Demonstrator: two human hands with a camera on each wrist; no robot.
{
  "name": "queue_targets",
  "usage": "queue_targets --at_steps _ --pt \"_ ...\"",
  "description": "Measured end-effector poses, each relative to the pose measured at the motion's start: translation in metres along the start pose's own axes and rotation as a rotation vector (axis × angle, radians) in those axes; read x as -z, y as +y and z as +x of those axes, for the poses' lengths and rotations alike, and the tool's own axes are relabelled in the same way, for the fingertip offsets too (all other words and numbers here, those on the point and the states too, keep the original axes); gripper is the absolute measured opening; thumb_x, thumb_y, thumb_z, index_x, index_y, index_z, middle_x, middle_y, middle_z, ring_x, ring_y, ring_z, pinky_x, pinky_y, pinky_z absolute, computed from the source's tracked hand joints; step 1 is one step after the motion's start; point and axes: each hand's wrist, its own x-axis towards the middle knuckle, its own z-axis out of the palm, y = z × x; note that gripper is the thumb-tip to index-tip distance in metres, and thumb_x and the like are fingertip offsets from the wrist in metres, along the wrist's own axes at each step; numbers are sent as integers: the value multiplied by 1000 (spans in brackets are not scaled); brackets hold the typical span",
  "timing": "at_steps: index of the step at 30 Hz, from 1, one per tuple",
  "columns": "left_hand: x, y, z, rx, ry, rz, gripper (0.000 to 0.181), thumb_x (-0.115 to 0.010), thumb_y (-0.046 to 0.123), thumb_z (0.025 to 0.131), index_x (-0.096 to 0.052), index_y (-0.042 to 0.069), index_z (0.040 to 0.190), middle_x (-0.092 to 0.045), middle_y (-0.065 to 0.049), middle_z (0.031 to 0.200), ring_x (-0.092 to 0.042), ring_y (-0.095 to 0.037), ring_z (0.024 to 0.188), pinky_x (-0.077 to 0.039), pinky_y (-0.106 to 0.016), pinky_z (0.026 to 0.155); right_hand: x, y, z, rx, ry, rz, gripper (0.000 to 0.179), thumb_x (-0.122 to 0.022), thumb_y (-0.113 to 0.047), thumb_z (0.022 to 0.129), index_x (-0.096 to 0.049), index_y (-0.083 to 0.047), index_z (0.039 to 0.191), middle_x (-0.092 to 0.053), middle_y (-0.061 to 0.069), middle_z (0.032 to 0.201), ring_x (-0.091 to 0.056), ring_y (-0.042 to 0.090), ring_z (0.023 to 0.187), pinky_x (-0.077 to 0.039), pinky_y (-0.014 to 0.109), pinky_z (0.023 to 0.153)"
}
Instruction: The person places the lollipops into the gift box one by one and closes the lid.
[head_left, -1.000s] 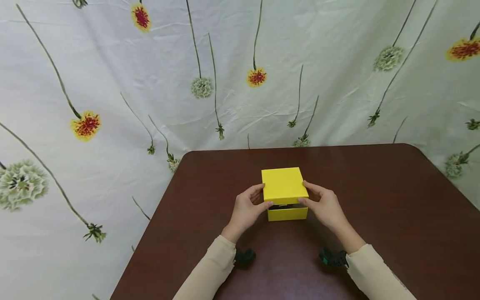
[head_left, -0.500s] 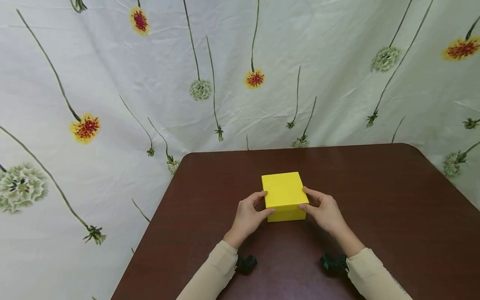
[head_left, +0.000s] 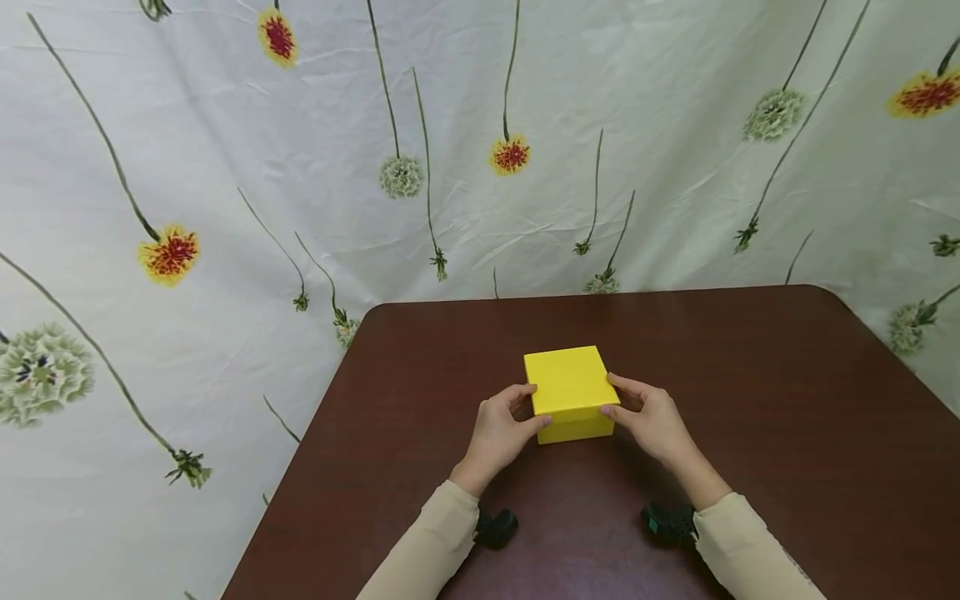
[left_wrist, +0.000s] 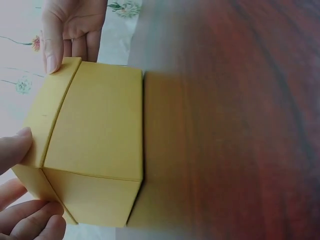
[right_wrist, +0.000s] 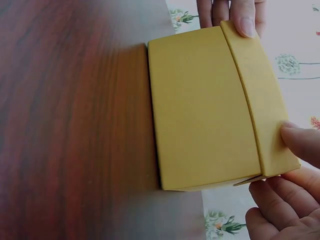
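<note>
A yellow box (head_left: 576,430) stands on the dark brown table, and its yellow lid (head_left: 568,379) sits over its top. My left hand (head_left: 495,432) grips the lid's left side, thumb at the front corner and fingers along the side. On the other side my right hand (head_left: 656,423) holds the lid in the same way. In the left wrist view the lid (left_wrist: 50,117) overlaps only the upper part of the box wall (left_wrist: 95,120). The right wrist view shows a narrow gap under the lid's edge (right_wrist: 265,125) near my right fingers. The box's inside is hidden.
The brown table (head_left: 750,400) extends around the box, its far edge beyond it. A white cloth (head_left: 322,125) with printed flowers hangs behind. Dark wrist devices (head_left: 667,525) are worn at both wrists, below cream sleeves (head_left: 750,542).
Both hands have lowered the lid onto the box. The dark opening at the front has disappeared from the head view. During the last half second only a slight shift to the right shows.
</note>
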Motion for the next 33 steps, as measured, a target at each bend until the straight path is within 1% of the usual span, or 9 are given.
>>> queue_targets --at_steps 9,16,22,25,27,29,31,33 --pt "0 -3 -2 2 -6 43 52 -83 14 82 -65 1 129 -67 -17 131 -67 -28 119 -55 -39 96 -4 5 0 -5 -13 13 60 -72 -7 91 -49 3 145 -49 24 149 -52 40 134 -52 40 97" --pt "1 -3 -3 19 -24 84 52 -83 16 82 -65 1 128 -68 -17 130 -69 -28 115 -56 -39 94 -5 9 0 -4 -26 19 60 -72 -7 90 -49 4 145 -50 25 148 -53 40 133 -53 39 96" --pt "1 -5 -2 7 -34 103 52 -83 18 82 -65 1 128 -68 -17 130 -69 -29 115 -56 -40 94 -5 12 1 -4 -20 4 59 -73 -8 90 -51 5 143 -51 26 146 -53 40 133 -52 41 97" --pt "3 -8 -3 9 -38 121 53 -83 22 83 -65 3 129 -67 -15 132 -67 -29 119 -54 -43 98 -5 13 1 -6 -23 -11 59 -74 -10 90 -51 5 143 -53 26 145 -54 41 132 -53 44 97" --pt "7 -12 -4 18 -42 133 56 -84 27 82 -64 7 131 -66 -12 133 -65 -28 122 -52 -46 101 -4 12 0 -11 -27 -23 60 -73 -15 92 -50 4 144 -52 26 146 -54 41 132 -52 46 98" --pt "13 -16 -5 44 -49 142 60 -83 34 83 -63 10 134 -65 -9 136 -61 -28 127 -50 -50 103 0 12 0 -9 -25 -41 60 -69 -21 95 -47 4 146 -51 26 147 -53 42 133 -52 48 99" --pt "24 -20 -3 81 -71 156 63 -79 43 85 -60 13 137 -62 -7 140 -57 -29 131 -48 -52 105 7 12 3 -4 -25 -83 62 -63 -30 99 -44 3 149 -48 26 149 -51 43 134 -50 52 101" --pt "38 -27 4 117 -92 194 66 -74 51 87 -58 14 140 -59 -7 144 -54 -30 134 -46 -54 106 19 12 8 -2 -28 -138 67 -56 -40 102 -38 1 152 -44 27 152 -48 45 136 -47 56 103"
